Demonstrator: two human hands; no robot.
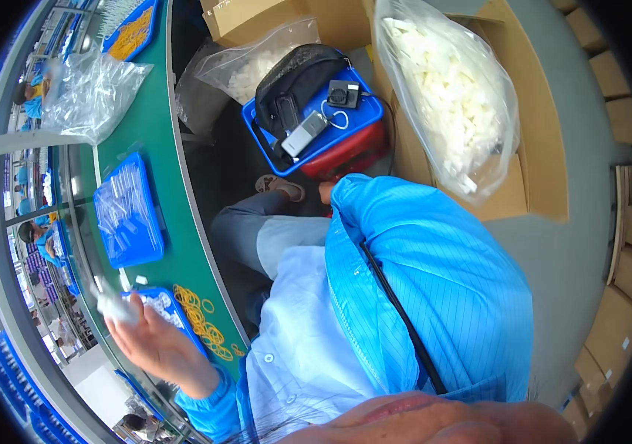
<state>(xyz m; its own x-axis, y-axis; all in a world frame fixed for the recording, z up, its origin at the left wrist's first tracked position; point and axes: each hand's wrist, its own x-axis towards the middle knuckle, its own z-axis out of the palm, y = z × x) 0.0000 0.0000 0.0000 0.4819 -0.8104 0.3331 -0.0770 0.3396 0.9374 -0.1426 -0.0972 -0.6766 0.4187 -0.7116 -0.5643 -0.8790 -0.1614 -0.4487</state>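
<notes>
Hovering above the green curved workbench (160, 140), the left hand (154, 342) is raised with its palm turned up and its fingers closed on a small white plastic piece (116, 308), blurred at the fingertips, so its long axis cannot be read. Just right of that hand, a small blue tray of white parts (169, 309) sits on the bench, and the held piece lies just up and left of it, over the bench's far edge. Beside the tray, toward the person, a loose heap of yellow rubber rings (203, 323) spreads along the near rim. Farther up the bench lies a larger blue tray of clear plastic pieces (128, 220), then a crumpled clear plastic bag (92, 93). To the right, below the bench, a blue crate (360, 118) carries a black mesh pouch (295, 77), and a big clear bag of white plastic parts (449, 96) fills a brown cardboard box (538, 126). The right hand is out of sight, hidden under the blue smock, so only the left is near the work.
</notes>
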